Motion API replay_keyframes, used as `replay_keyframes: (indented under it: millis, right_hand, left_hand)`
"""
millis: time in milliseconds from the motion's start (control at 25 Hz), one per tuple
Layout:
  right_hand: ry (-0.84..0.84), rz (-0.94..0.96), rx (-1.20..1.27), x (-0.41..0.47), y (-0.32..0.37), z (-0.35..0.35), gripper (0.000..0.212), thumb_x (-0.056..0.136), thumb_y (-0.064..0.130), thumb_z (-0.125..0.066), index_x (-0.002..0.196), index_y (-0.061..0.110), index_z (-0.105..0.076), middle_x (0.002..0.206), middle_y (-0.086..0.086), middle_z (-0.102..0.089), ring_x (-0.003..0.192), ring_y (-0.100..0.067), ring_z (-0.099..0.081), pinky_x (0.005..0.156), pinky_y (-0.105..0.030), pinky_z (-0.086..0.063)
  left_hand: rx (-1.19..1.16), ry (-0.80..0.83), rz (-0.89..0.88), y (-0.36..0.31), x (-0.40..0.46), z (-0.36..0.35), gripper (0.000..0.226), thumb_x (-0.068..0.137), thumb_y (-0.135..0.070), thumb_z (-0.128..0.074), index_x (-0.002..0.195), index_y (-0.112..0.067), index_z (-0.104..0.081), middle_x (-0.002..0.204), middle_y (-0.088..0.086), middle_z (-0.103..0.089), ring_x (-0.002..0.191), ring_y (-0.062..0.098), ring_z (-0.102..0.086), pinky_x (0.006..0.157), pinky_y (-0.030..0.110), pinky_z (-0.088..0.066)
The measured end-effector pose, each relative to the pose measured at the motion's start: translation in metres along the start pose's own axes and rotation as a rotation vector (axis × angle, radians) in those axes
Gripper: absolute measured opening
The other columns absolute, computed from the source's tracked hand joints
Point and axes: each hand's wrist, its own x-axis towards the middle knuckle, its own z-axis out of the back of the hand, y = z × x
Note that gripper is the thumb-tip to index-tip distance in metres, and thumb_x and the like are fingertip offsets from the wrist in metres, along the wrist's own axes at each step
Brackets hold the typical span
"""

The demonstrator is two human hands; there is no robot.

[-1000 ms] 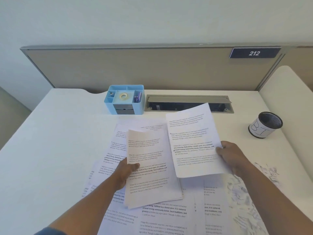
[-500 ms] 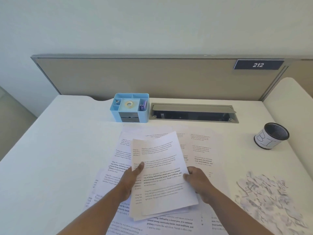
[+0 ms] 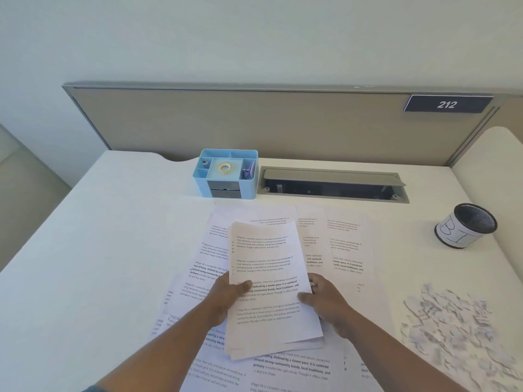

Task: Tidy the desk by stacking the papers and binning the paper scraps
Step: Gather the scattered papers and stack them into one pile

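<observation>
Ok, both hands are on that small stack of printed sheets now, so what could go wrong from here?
1. The held stack of white printed sheets is fanned at its lower edge; the left hand and right hand pinch only its sides, so a sheet may slip out.
2. Loose printed sheets lie spread underneath and could get dragged along.
3. The heap of torn white paper scraps lies close by the right forearm; a sweep could scatter it.

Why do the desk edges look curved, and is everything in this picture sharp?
Head view: the wide-angle lens bows the divider panel and desk edges. Lighting is soft and even, with only faint shadows under the held sheets. Print near the hands is readable; the paper scraps at lower right smear into blur, and the far loose sheets look washed out.
</observation>
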Motion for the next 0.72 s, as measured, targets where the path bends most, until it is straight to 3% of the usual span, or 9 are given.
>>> replay_keyframes:
  millis: [120, 200, 400, 480, 640, 720]
  right_hand:
    - [-0.02, 0.029, 0.051, -0.001, -0.001, 0.001, 0.038, 0.096, 0.008, -0.069, 0.131, 0.021, -0.06, 0.108, 0.003, -0.077, 0.096, -0.016, -0.076, 0.082, -0.032, -0.06]
    - [-0.139, 0.075, 0.039, -0.004, -0.003, 0.005, 0.041, 0.095, 0.016, -0.071, 0.134, 0.021, -0.058, 0.111, 0.004, -0.071, 0.098, -0.015, -0.07, 0.076, -0.026, -0.054]
    - [-0.604, 0.019, -0.126, -0.008, -0.009, 0.039, 0.06, 0.092, 0.023, -0.069, 0.148, 0.022, -0.048, 0.152, -0.001, -0.046, 0.134, -0.026, -0.048, 0.104, -0.044, -0.047]
    - [-0.741, -0.102, -0.278, -0.011, -0.008, 0.058, 0.065, 0.088, 0.025, -0.069, 0.15, 0.021, -0.047, 0.156, -0.001, -0.042, 0.136, -0.032, -0.044, 0.103, -0.049, -0.045]
    - [-0.715, -0.141, -0.176, -0.011, -0.008, 0.091, 0.059, 0.087, 0.018, -0.066, 0.142, 0.009, -0.048, 0.142, -0.009, -0.046, 0.106, -0.028, -0.047, 0.083, -0.039, -0.048]
    - [-0.68, -0.131, -0.124, -0.007, -0.01, 0.1, 0.065, 0.086, 0.015, -0.064, 0.147, 0.009, -0.044, 0.139, -0.01, -0.05, 0.103, -0.028, -0.051, 0.074, -0.033, -0.047]
  left_hand:
    - [0.013, 0.016, -0.023, 0.0, -0.002, 0.003, 0.033, 0.096, -0.005, -0.071, 0.126, -0.014, -0.065, 0.11, 0.01, -0.079, 0.101, 0.035, -0.076, 0.09, 0.061, -0.059]
    - [0.014, 0.03, -0.042, -0.001, -0.005, 0.008, 0.034, 0.096, -0.005, -0.071, 0.128, -0.012, -0.064, 0.112, 0.012, -0.079, 0.102, 0.036, -0.076, 0.091, 0.061, -0.059]
    - [0.012, 0.076, -0.061, -0.003, -0.014, 0.025, 0.035, 0.096, -0.005, -0.071, 0.129, -0.013, -0.063, 0.115, 0.014, -0.078, 0.102, 0.037, -0.076, 0.083, 0.057, -0.062]
    - [0.014, 0.103, -0.058, -0.002, -0.013, 0.025, 0.034, 0.095, -0.006, -0.071, 0.128, -0.013, -0.064, 0.115, 0.015, -0.078, 0.101, 0.038, -0.076, 0.079, 0.055, -0.063]
    - [0.02, 0.094, -0.067, 0.003, -0.006, -0.002, 0.035, 0.095, -0.005, -0.071, 0.128, -0.013, -0.064, 0.111, 0.014, -0.079, 0.096, 0.036, -0.078, 0.072, 0.049, -0.064]
    - [0.027, 0.083, -0.086, 0.002, -0.001, -0.02, 0.034, 0.095, -0.004, -0.071, 0.128, -0.014, -0.064, 0.109, 0.011, -0.079, 0.095, 0.033, -0.078, 0.071, 0.046, -0.064]
